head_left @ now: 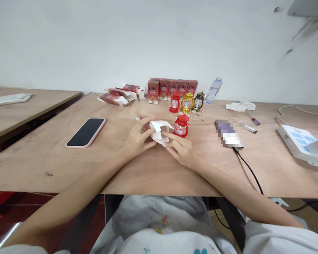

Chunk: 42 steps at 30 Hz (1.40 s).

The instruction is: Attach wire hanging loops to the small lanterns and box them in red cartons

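Observation:
A small cardboard box point(157, 135) with its white inside and flaps showing lies tilted between my hands, open end toward me. My left hand point(138, 135) is wrapped round its left side. At the opening, my right hand point(182, 150) has its index finger against a flap, with the thumb and other fingers at the lower edge. Just beyond the right hand a small red lantern point(181, 127) stands upright on the wooden table point(159, 173). Farther back are another red lantern point(174, 103), a gold lantern point(187, 103) and a dark bronze lantern point(198, 101).
Several closed red boxes point(168, 89) stand near the wall, with unfolded boxes point(120, 95) left of them. A bottle point(214, 91) leans beside the lanterns. One phone point(86, 132) lies left; another phone point(228, 133) lies right with a black cable point(250, 169). A white power strip point(303, 143) sits far right.

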Motion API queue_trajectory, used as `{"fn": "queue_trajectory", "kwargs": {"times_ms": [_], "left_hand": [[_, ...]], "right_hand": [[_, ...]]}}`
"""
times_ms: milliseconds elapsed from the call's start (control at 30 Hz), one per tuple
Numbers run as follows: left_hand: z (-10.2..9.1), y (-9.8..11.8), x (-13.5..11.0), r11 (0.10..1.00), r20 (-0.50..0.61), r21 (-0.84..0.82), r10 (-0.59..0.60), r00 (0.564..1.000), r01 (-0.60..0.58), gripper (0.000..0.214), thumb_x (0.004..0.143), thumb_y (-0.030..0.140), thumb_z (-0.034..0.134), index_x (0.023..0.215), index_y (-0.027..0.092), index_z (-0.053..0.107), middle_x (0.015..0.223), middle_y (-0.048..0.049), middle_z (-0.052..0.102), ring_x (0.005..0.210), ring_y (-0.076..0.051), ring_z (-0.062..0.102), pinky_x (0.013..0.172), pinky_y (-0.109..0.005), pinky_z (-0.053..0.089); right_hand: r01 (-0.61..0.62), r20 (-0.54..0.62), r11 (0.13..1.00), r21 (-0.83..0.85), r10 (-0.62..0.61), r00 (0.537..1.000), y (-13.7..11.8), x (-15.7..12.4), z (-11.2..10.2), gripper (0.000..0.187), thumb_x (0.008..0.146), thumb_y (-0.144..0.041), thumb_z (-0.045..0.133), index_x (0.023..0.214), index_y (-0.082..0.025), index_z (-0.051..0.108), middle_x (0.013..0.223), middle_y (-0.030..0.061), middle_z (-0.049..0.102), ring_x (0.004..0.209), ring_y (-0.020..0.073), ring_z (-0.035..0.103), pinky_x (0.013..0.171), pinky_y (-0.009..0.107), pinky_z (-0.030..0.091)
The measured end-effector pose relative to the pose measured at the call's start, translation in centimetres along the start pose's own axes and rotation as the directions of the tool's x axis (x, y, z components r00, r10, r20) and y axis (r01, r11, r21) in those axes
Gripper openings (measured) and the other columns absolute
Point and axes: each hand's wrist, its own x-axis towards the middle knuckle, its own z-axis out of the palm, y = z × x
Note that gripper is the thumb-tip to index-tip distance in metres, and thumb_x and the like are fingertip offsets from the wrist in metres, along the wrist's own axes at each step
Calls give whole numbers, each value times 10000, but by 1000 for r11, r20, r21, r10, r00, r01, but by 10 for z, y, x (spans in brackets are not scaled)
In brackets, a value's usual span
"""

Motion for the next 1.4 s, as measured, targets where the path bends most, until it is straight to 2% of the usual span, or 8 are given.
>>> {"fn": "queue_trajectory", "kwargs": {"times_ms": [167,300,433,733,933,1133,1267,1400], "left_hand": [[2,-2,-1,991,-67,81,115,991,-109,339,816,266,699,1107,227,528,1277,-120,589,1254,-294,549,978,-509,525],[-1,-5,-1,958,-89,71,284,955,-278,320,792,268,735,1044,240,539,1200,-71,657,1242,-270,571,991,-486,524],[-7,-8,1,940,-84,53,341,936,-337,289,796,284,733,1009,279,538,1219,-24,659,1246,-247,575,1013,-490,507],[-6,-13,-10,933,-53,73,356,933,-351,236,779,269,740,918,310,554,1029,36,713,1013,-207,700,991,-536,507],[-7,-12,-9,943,-25,13,334,942,-333,158,803,241,714,826,275,561,931,44,727,961,-189,711,902,-454,555],[-12,-1,6,897,-51,169,423,905,-410,168,796,276,735,824,228,576,874,11,726,935,-189,710,843,-372,557],[-14,2,11,937,-80,74,346,935,-341,288,754,337,771,946,217,594,883,-20,721,947,-221,706,867,-392,557],[-20,0,13,971,-80,-88,217,973,-223,627,692,397,809,1224,210,535,1202,-144,644,1165,-308,609,928,-473,541]], "right_hand": [[12,-27,992,-123,-16,999,4,2,-2,65,889,-142,599,896,-200,569,944,98,742,836,208,704,732,344,579],[-70,-36,997,-37,69,997,6,1,-1,72,916,-167,559,981,-193,577,1023,117,712,988,218,684,838,374,578],[-50,-2,998,40,50,999,8,0,-2,87,941,-160,505,959,-201,579,1037,109,705,1032,205,676,854,367,578],[-62,23,993,100,60,998,11,-1,-4,145,954,-173,473,946,-222,609,1112,100,701,1043,186,682,846,348,596],[-43,10,999,21,42,999,11,3,-6,137,942,-181,510,907,-245,626,1065,49,743,970,210,692,842,409,586],[-10,3,998,56,10,1000,9,2,-5,146,963,-162,476,964,-205,616,1106,110,731,979,184,710,813,336,600],[-56,42,994,95,52,998,9,2,-6,170,969,-168,458,973,-210,622,1141,99,722,1029,174,703,861,328,608],[-23,58,994,110,16,998,14,3,-12,193,960,-147,454,973,-225,630,1152,83,719,1042,176,699,854,340,619]]}}
